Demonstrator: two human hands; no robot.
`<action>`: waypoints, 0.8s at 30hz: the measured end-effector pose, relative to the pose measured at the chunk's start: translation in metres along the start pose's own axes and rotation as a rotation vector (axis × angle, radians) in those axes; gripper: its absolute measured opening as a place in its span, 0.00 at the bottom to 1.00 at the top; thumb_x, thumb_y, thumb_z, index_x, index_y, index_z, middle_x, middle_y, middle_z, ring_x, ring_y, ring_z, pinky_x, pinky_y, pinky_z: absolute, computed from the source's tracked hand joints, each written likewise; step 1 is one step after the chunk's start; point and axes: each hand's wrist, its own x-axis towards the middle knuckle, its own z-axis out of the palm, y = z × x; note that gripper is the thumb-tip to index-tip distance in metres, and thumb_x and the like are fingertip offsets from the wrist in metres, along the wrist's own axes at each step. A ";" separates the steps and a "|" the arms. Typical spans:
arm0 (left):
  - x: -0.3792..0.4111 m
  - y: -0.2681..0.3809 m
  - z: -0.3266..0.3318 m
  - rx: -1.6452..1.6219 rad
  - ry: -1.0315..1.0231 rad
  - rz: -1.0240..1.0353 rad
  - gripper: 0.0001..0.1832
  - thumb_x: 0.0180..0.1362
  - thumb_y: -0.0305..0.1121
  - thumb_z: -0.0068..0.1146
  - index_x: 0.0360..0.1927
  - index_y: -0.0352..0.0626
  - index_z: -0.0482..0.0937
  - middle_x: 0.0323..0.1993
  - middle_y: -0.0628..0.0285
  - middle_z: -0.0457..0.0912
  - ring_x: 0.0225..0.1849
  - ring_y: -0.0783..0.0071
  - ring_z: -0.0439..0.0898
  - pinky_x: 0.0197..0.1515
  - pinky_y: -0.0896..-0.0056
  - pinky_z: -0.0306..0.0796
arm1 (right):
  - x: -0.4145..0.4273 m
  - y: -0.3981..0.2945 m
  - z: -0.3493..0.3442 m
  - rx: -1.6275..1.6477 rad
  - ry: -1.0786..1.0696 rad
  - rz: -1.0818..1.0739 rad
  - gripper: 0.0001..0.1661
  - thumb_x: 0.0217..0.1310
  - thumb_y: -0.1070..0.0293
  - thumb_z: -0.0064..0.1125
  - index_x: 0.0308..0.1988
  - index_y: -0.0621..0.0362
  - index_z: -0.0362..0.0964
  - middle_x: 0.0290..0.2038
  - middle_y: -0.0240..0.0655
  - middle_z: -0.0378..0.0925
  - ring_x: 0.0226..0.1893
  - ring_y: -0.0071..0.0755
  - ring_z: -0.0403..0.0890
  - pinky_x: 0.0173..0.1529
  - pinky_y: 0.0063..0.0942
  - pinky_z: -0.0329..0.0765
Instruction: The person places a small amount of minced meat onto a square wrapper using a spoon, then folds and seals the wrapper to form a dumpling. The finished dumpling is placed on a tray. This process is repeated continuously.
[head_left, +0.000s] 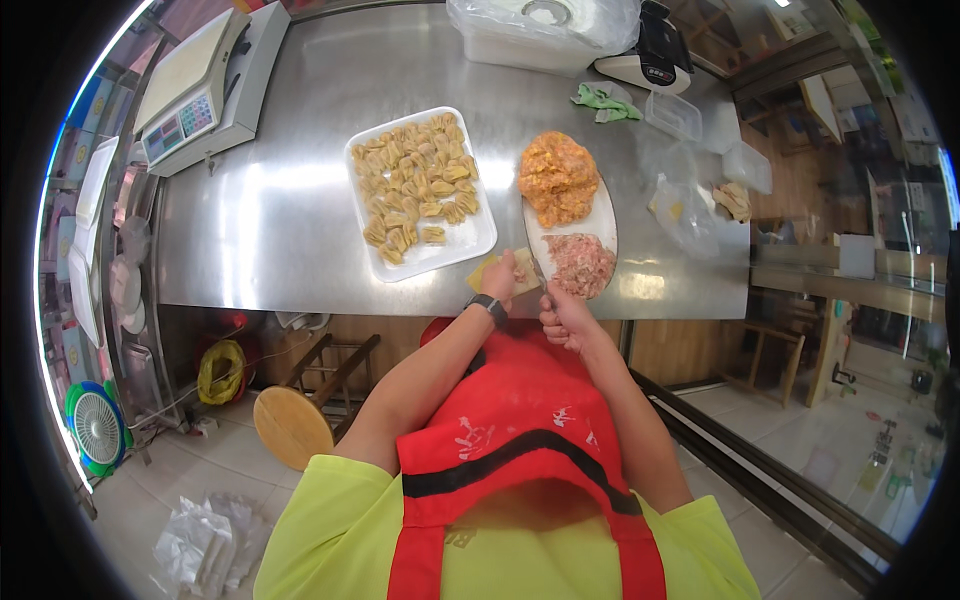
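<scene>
My left hand, with a watch on the wrist, holds yellow dough wrappers at the table's front edge. A bit of pink minced meat rests on the wrapper by the fingers. My right hand is closed around the handle of a thin spreading tool, its blade tip between the wrappers and the oval plate. Raw minced meat fills the plate's near end, and an orange, chunky filling is heaped at its far end. Left of the plate, a white tray carries several rows of folded wontons.
A digital scale stands at the table's left. Along the back are a plastic-covered white tub, a black-and-white appliance and a green cloth. Clear containers and a plastic bag lie right. A wooden stool is below.
</scene>
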 end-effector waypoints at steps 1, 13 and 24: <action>-0.011 0.012 0.003 -0.092 -0.035 -0.056 0.19 0.66 0.42 0.44 0.35 0.33 0.75 0.30 0.58 0.79 0.30 0.69 0.78 0.36 0.65 0.72 | -0.002 0.002 -0.003 -0.039 -0.030 -0.024 0.24 0.68 0.45 0.35 0.26 0.49 0.59 0.11 0.26 0.55 0.07 0.25 0.52 0.12 0.29 0.50; -0.033 0.050 -0.001 -0.514 -0.247 -0.161 0.24 0.70 0.41 0.30 0.51 0.27 0.68 0.41 0.50 0.78 0.39 0.63 0.77 0.51 0.61 0.72 | -0.038 0.003 0.011 -1.288 0.408 -0.613 0.28 0.66 0.49 0.38 0.30 0.62 0.73 0.29 0.53 0.77 0.34 0.58 0.78 0.39 0.47 0.72; -0.043 0.039 0.026 -0.035 -0.309 0.037 0.27 0.70 0.44 0.28 0.43 0.29 0.74 0.35 0.53 0.79 0.36 0.63 0.79 0.45 0.64 0.73 | -0.050 -0.023 0.021 -1.420 0.475 -0.566 0.29 0.66 0.50 0.40 0.33 0.64 0.77 0.32 0.54 0.78 0.36 0.59 0.80 0.42 0.49 0.75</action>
